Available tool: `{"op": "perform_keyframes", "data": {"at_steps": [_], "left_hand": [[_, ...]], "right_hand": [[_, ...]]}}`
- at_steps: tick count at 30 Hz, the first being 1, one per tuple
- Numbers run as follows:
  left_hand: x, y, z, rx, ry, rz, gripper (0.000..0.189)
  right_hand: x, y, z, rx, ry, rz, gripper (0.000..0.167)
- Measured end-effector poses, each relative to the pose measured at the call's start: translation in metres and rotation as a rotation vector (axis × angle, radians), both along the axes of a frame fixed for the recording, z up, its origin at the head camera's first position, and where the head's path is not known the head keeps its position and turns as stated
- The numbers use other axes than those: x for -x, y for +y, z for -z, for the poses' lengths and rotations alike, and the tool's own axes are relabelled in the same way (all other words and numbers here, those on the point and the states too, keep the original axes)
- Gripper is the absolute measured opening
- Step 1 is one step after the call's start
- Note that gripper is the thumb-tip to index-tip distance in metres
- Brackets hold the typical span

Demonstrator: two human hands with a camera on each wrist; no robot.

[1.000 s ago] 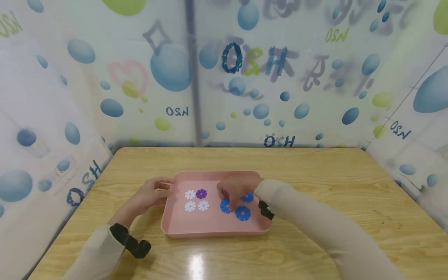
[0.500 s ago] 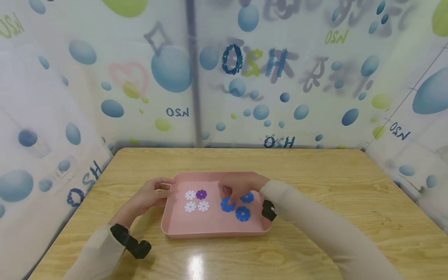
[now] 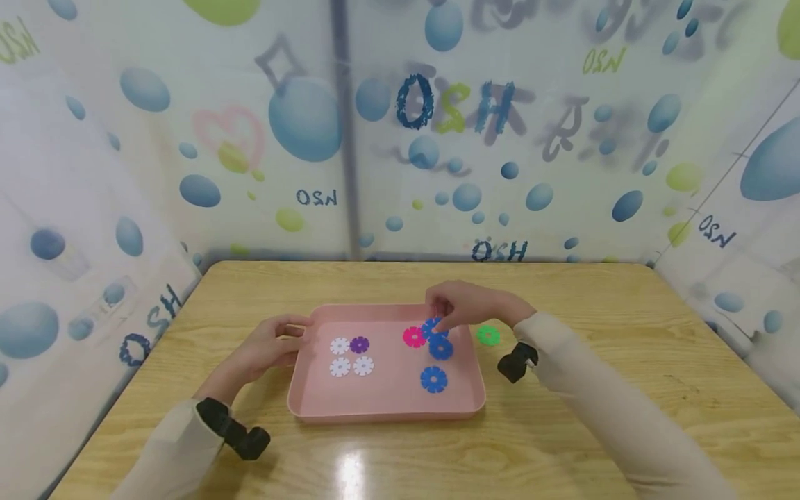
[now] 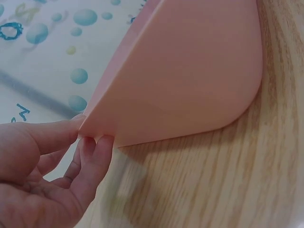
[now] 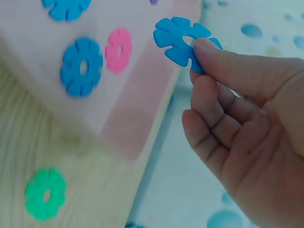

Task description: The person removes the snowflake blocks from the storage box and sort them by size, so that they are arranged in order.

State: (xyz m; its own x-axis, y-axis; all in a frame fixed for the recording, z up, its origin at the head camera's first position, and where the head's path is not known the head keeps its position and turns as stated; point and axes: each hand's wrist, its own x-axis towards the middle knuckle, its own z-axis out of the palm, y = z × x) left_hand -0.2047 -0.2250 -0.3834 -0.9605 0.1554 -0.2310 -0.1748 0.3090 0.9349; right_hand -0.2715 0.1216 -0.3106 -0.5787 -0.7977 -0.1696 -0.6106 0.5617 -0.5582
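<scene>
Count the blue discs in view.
3: the held disc in the right hand, the far disc and the near disc, both in the pink tray.

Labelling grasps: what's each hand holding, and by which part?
Right hand: blue disc, pinched at one side. Left hand: pink tray, by its left rim.
</scene>
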Motion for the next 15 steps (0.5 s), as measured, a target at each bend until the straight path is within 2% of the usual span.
{"op": "perform_keyframes", "data": {"at_steps": [7, 15], "left_hand": [[0.001, 0.001, 0.0, 0.018, 0.002, 0.002, 0.043], [0.001, 0.0, 0.001, 0.024, -0.001, 0.006, 0.043]], "right_hand": [[0.01, 0.048, 0.003, 0.119, -0.016, 0.087, 0.012], [0.018, 0.1, 0.023, 0.135, -0.107, 0.244, 0.015]]}}
